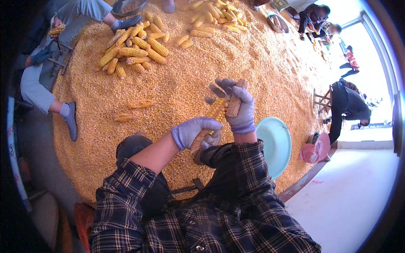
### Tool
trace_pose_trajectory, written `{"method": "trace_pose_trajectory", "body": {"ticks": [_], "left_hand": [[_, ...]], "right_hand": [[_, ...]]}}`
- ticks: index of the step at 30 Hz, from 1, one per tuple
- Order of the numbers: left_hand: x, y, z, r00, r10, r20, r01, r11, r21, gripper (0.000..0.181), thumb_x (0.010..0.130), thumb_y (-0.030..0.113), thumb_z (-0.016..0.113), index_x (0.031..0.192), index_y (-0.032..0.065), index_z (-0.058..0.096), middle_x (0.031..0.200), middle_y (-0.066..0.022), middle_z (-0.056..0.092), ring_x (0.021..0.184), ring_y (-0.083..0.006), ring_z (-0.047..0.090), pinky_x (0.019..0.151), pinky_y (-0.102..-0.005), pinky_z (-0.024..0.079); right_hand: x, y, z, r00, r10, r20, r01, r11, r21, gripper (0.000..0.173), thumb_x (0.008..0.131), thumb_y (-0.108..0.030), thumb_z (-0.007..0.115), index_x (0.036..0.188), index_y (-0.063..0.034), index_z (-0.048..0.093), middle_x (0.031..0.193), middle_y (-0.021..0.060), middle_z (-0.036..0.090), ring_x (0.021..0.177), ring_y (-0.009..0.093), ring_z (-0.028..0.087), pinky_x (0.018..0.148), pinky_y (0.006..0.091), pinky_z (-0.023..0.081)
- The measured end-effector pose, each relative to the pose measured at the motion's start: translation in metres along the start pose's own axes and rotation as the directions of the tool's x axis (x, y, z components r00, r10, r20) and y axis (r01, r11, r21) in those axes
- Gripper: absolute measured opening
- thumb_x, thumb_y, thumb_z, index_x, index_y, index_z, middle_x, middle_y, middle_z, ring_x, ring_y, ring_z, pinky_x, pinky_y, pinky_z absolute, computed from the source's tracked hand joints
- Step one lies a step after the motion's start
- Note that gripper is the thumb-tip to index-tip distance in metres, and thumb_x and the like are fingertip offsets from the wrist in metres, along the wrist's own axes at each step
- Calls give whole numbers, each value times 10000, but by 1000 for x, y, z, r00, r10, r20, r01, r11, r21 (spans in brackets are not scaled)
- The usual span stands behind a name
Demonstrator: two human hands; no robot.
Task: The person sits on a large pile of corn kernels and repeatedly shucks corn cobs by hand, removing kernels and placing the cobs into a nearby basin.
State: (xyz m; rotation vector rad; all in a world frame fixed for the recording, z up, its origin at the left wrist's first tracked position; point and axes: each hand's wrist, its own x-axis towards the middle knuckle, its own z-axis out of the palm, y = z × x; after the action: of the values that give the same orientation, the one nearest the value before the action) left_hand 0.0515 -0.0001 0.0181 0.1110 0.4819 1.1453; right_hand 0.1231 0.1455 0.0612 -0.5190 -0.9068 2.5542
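Observation:
My left hand (pixel 191 130), in a grey-purple glove, grips a partly shelled ear of corn (pixel 216 109). Rows of yellow kernels cover its upper end, while the lower end by my palm looks bare. In my gloved right hand (pixel 245 115) a bare corn cob (pixel 234 107) lies across the palm, against the kernels of the ear. Several fingers of that hand stretch out beyond the ear. Beneath both hands spreads a deep layer of loose corn kernels (pixel 180 85). Two ears, one of them a whole-looking ear (pixel 140 103), rest on the kernels to the left.
A light-blue plastic basin (pixel 274 148) stands by my right knee. Ahead lie a pile of corn ears (pixel 136 52) and a farther pile (pixel 218 14). At left sits a person (pixel 38 85) holding an ear. Others work at right, near a pink hat (pixel 314 148) and a metal basin (pixel 278 22).

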Motion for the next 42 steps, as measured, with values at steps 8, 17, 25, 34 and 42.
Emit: {"method": "trace_pose_trajectory", "body": {"ticks": [8,17,25,34,42], "left_hand": [[14,-14,9,904,232,-359,-79,916,394,279,731,165,686,962,66,566,746,-29,583,559,-105,527,426,-235,417],[42,-37,-14,646,508,-570,186,619,763,610,630,184,770,1115,-1,449,858,-125,616,715,-218,612,591,-328,508],[28,-16,-3,632,643,-433,143,453,880,538,642,248,745,1043,-16,501,890,-175,620,823,-278,616,720,-346,501],[6,-4,19,914,252,-317,-132,926,355,256,738,244,682,900,95,550,650,-3,530,446,-100,468,397,-226,388],[38,-29,-20,617,618,-487,161,506,847,529,664,192,740,1083,17,467,851,-126,616,685,-206,602,631,-331,510]], "right_hand": [[9,15,-5,980,-39,-193,-24,949,-315,55,768,-100,520,790,-60,490,673,59,491,615,204,544,636,441,531],[25,40,-44,894,-42,-446,-98,953,-287,121,737,-96,567,821,-76,483,697,67,476,597,229,519,532,419,489],[10,21,-30,959,50,-279,-41,998,37,204,761,-105,524,947,-43,464,840,125,532,753,323,566,656,515,497],[4,16,-7,986,98,-132,-99,995,-4,249,748,-93,556,964,-19,456,789,122,541,753,299,587,666,469,519],[27,46,-43,941,11,-338,-125,940,-318,66,719,-35,563,761,-37,512,693,101,539,666,241,588,586,363,505]]}}
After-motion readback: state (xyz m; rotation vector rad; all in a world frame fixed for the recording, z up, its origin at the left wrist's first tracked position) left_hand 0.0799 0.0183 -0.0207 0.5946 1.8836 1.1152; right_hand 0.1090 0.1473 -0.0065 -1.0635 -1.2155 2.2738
